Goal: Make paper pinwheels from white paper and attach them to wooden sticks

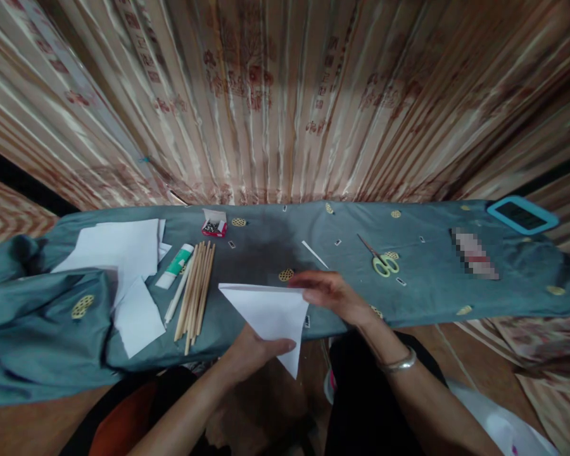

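- You held a folded white paper [270, 313], a triangle. Its long edge ran left to right along the top, and its sharp tip pointed down towards you.
- The paper hung at the near edge of the tabletop [266, 247]. Its upper part was over the teal cloth [38, 329] and its tip was past the edge, above your lap.
- Your left hand [256, 351] had its grip clamped on the paper's lower left side. The thumb lay across the front, and the fingers were hidden behind the sheet.
- Your right hand [330, 294] had its grip pinched on the top right corner. The fingertips were blurred, so I could not tell exactly how they lay.
- A bangle [399, 362] sat on your right wrist.
- A small red box [215, 223] stood open at the far side with its white flap up. It held small dark metal bits, too small to tell what they were.
- A bundle of sticks [197, 288] lay left of the paper, its long axis running away from you, with a glue tube [175, 266] just beside it.
- Loose white sheets [118, 250] lay overlapped further left, their lower layers covered.
- Scissors [382, 259] lay to the right, with the handles nearest you.
- Beyond them, a patch on the cloth was pixelated and unreadable.
- A blue-framed slab [522, 215] sat at the far right corner.
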Demonstrator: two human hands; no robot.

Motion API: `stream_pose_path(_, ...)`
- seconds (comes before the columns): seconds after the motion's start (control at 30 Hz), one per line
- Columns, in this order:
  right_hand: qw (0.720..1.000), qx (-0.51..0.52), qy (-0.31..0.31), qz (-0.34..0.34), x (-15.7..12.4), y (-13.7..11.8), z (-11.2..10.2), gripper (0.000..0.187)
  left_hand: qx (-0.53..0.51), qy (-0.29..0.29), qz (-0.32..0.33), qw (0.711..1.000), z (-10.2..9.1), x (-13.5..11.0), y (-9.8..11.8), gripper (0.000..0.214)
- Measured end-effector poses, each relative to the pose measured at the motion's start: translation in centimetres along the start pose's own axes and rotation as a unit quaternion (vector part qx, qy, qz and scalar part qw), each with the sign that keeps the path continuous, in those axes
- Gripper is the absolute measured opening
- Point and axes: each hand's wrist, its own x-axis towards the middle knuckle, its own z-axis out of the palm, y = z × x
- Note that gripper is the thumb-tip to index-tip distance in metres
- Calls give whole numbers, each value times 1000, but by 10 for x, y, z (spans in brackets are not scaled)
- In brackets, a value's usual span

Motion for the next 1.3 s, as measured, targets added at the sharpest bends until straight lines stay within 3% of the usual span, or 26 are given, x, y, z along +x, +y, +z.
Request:
stream_pose_path(0.07, 999, 51, 2, 15, -1, 0, 9, 34, -10, -18, -1, 1000, 3, 2, 1, 44)
stream_pose_path(0.17, 995, 80, 64, 15, 0, 4, 13, 28, -35, -10, -1, 999, 4, 9, 3, 40)
stream_pose_path(0.33, 991, 81, 107, 24, -3, 11, 13, 25, -132, 78, 14, 988, 1, 22, 12, 38)
stream_pose_path(0.47, 992, 84, 89, 20, -6, 14, 15, 25, -172, 112, 5, 979, 4, 27, 21, 43)
stream_pose_path(0.57, 995, 63, 71, 14, -8, 15, 2, 31, -182, 106, 2, 978, 7, 29, 25, 41)
stream_pose_path(0.63, 993, -17, 112, 7, -12, 15, -20, 34, -190, 104, 5, 976, 8, 31, 25, 39)
stream_pose_path(0.7, 957, -175, 229, -7, -17, 17, -49, 34, -194, 98, 3, 976, 7, 32, 24, 37)
stream_pose_path(0.77, 854, -403, 328, 25, -25, 21, -80, 30, -193, 89, -3, 977, 6, 32, 22, 36)
stream_pose_path(0.8, 797, -493, 343, 66, -29, 24, -92, 31, -192, 86, -8, 978, 5, 32, 21, 35)
stream_pose_path(0.83, 757, -551, 334, 111, -32, 27, -103, 33, -190, 85, -12, 978, 5, 32, 20, 35)
stream_pose_path(0.9, 712, -614, 294, 174, -38, 32, -117, 33, -186, 84, -19, 979, 4, 32, 19, 35)
stream_pose_path(1.03, 688, -639, 274, 207, -42, 38, -123, 33, -180, 88, -18, 980, 5, 31, 20, 38)
stream_pose_path(1.17, 681, -634, 273, 244, -39, 38, -130, 33, -183, 93, -11, 979, 4, 31, 21, 43)
stream_pose_path(1.23, 693, -618, 277, 247, -37, 38, -136, 31, -187, 94, -9, 978, 3, 31, 22, 44)
stream_pose_path(1.3, 738, -554, 310, 228, -36, 38, -139, 29, -188, 96, -12, 977, 1, 31, 23, 47)
